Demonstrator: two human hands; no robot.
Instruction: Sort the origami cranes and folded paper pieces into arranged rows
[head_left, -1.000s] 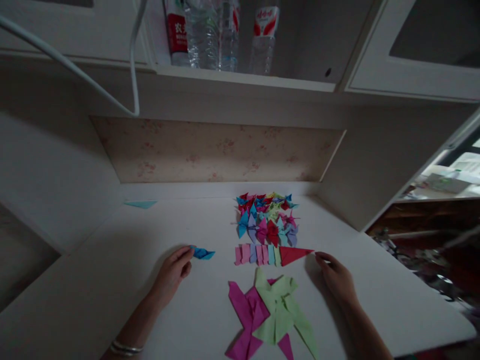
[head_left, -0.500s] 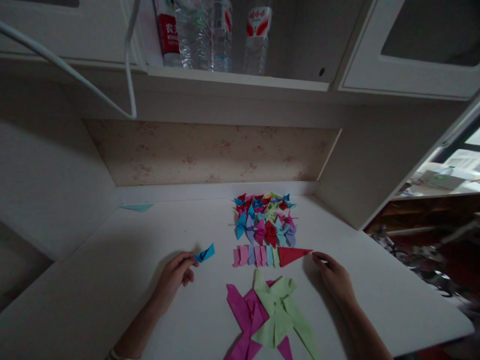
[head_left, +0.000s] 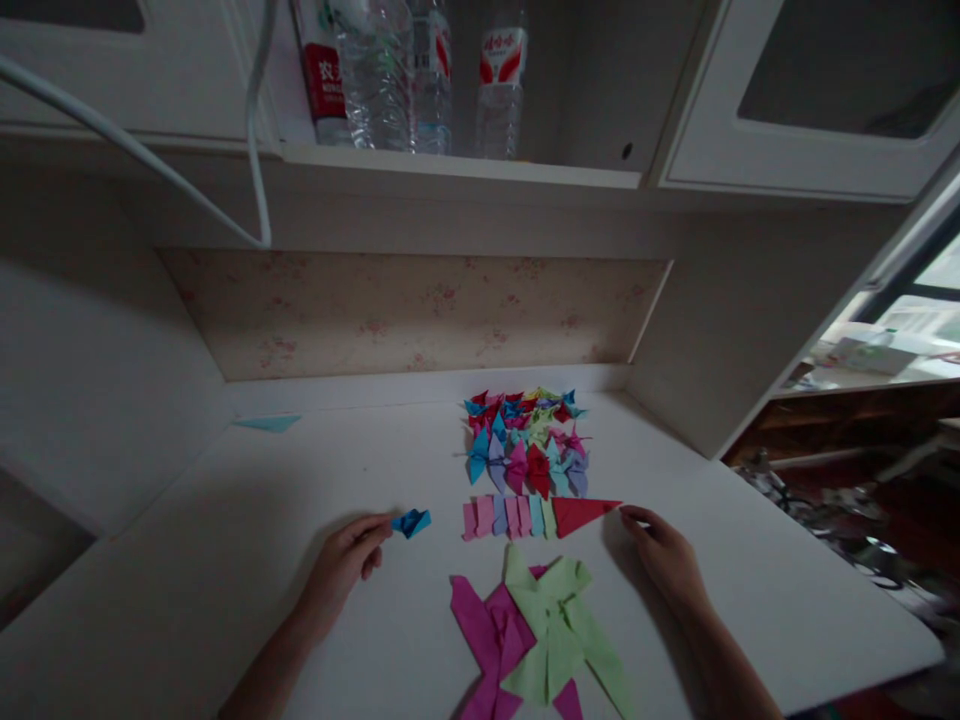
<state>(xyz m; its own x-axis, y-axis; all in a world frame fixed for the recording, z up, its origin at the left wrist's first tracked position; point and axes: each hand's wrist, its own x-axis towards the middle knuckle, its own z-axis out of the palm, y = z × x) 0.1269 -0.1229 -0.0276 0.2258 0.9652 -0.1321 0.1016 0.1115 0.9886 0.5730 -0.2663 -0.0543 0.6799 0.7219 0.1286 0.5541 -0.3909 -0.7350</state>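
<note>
Left hand (head_left: 349,556) pinching small creased blue paper (head_left: 412,522), right hand (head_left: 660,550) narrowed at flat red paper triangle's (head_left: 581,514) tip

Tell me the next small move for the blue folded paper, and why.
Probably ease the blue paper right, beside the paper row: the left hand pinches it short of the row's pink end, with bare table between, while the right hand is at the other end.

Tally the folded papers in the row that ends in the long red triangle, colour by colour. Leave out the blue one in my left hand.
Pink pieces: 4
Lavender piece: 1
Light blue piece: 1
Light green piece: 1
Red triangle: 1
Total: 8
</note>
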